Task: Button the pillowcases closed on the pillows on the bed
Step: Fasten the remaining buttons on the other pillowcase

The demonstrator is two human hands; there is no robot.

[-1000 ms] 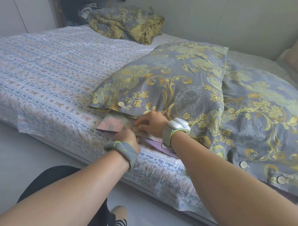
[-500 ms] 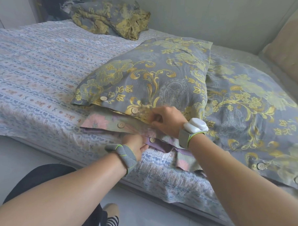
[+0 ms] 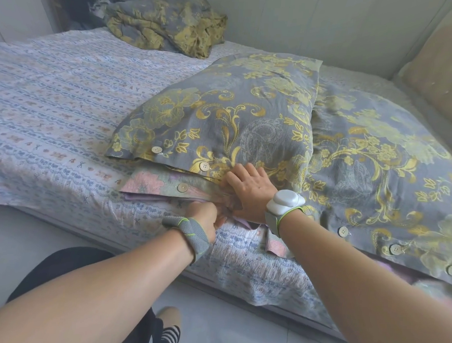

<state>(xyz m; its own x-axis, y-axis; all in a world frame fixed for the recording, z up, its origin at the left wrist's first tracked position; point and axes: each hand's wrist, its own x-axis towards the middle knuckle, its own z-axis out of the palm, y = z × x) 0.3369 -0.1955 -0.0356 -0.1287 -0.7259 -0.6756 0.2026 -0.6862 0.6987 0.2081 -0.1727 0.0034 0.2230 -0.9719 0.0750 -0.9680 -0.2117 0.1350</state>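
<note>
A: What's diff vs half a sec back?

B: Not much. The right hand (image 3: 250, 192) has slid a bit toward the bed's near edge; fingers now spread flat over the pillowcase hem rather than curled at it. The left hand (image 3: 204, 217) is about where it was, still bunched at the lower hem. Camera shifted some too.

A: Where's the work item rel. to the hands?

B: Two stacked pillows at the near edge of the bed (image 3: 67, 107). The top pillow (image 3: 235, 120), grey w/ yellow floral case, lies just beyond and left of the right hand; its two buttons (image 3: 204, 166) sit on the hem left of the fingertips. The lower pillow (image 3: 152, 183), pastel pink/green case, pokes out underneath; its one visible button (image 3: 182, 187) is between the hands and the left corner. Both hands meet on that lower hem, touching each other.

A: Hand state?

B: Right: open, palm down, pressing fabric, thumb tucked under the hem fold. Left: fingers closed, pinching a fold of the lower case's edge. Can't tell if a button's in there, hidden.

A: Anything else?

B: A second grey floral pillow (image 3: 375, 165) to the right, hem buttons facing the near edge. A crumpled matching cover (image 3: 169, 23) at the far end. Grey wristbands on both wrists, the right w/ a white device (image 3: 285, 201).
</note>
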